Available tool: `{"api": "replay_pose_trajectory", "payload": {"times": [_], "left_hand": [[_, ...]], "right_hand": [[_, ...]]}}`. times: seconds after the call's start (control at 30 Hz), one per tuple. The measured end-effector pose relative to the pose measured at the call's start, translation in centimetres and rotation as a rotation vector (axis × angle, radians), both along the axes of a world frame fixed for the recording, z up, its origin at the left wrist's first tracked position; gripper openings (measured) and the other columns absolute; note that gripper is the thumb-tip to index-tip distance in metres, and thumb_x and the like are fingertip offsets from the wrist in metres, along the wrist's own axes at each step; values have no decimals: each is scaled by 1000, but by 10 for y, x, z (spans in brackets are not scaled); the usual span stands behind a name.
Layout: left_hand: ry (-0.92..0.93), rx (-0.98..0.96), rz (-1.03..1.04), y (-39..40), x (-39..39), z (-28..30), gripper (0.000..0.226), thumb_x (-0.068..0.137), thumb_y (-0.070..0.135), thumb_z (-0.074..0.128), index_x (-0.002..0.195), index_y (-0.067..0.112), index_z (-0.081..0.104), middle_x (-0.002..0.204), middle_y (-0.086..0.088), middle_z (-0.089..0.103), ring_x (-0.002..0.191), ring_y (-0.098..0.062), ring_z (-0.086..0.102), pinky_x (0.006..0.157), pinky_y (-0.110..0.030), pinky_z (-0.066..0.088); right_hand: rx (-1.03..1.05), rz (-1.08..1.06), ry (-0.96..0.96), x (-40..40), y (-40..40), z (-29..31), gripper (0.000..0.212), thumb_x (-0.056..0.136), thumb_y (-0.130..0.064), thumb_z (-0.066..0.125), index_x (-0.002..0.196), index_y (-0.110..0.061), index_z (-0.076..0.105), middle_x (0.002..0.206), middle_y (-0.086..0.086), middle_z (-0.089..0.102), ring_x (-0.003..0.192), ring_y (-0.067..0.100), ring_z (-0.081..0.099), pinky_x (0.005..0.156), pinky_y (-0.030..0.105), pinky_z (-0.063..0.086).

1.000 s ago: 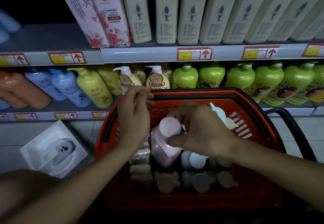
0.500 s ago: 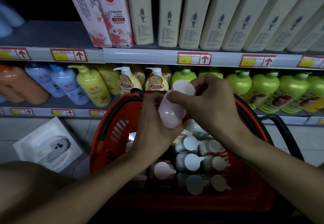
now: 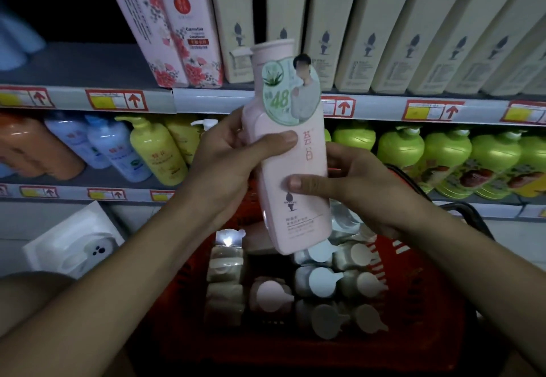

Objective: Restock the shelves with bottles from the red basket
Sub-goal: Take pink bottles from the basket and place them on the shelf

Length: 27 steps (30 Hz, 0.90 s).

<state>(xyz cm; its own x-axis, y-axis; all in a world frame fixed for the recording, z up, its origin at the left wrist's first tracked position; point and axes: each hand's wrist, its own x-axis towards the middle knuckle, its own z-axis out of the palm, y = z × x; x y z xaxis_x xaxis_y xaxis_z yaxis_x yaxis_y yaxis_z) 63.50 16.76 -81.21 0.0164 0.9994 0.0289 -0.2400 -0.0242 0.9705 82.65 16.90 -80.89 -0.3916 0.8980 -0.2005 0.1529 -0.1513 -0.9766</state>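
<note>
Pink bottle (image 3: 291, 170) now raised above basket (image 3: 413, 273)

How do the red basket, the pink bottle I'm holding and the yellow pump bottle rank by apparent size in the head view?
1. red basket
2. pink bottle, though nearness to the camera enlarges it
3. yellow pump bottle, farther back on the shelf

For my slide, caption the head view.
Both hands, left hand and right hand, hold a pink bottle upright above the red basket.

Shop aisle, price-tagged shelves (image 3: 266, 102), rows of bottles (image 3: 443, 155)
</note>
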Motion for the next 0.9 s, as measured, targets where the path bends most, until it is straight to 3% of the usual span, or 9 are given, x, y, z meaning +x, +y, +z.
{"api": "replay_pose_trajectory", "payload": {"times": [0.1,0.2,0.37,0.47,0.53,0.67,0.8,0.9], "left_hand": [[192,105,17,-13,-7,28,59,73,20,81,129,15,62,122,-2,73,114,-21,69,92,-41,57],[400,205,45,-28,-13,67,68,76,38,82,137,31,54,125,11,69,112,-12,68,86,-38,60],[520,240,11,-39,-15,115,80,67,40,79,142,34,50,114,12,72,98,-4,72,81,-29,62],[490,275,39,-34,-4,139,84,65,35,80,142,35,47,113,16,70,95,2,71,73,-16,59],[432,302,77,-28,4,156,83,65,33,80,141,36,47,114,16,69,95,5,70,72,-12,56],[342,339,108,-8,20,184,66,81,11,79,133,37,48,108,16,68,86,12,68,64,-7,53],[335,399,131,37,34,222,64,83,2,77,134,28,50,101,8,74,86,-2,74,68,-17,59],[359,490,146,81,41,262,63,84,3,76,133,29,47,108,1,74,95,-9,73,79,-26,60]], "right_hand": [[71,-56,62,-6,-9,16,53,66,-18,86,117,-11,72,109,7,78,101,25,75,90,45,60],[192,-162,91,-13,-19,49,56,61,-27,87,114,-13,74,107,5,79,98,23,76,89,47,61],[318,-322,152,-10,-19,112,57,61,-28,89,113,-11,75,105,5,79,99,21,76,87,41,61],[397,-354,111,-6,-17,146,66,66,-22,90,126,-15,63,107,4,78,95,16,76,81,36,62],[413,-373,115,-1,-14,166,70,62,-26,89,122,-15,55,110,4,76,92,13,76,79,32,63],[485,-367,143,7,4,187,46,76,-11,84,117,-13,62,105,3,79,95,17,76,79,31,62],[639,-426,131,7,40,222,38,84,-13,79,119,-20,66,110,-1,77,99,14,74,77,27,58],[789,-460,123,9,75,261,29,87,-11,75,114,-20,69,110,-4,77,101,8,73,87,30,59]]}}
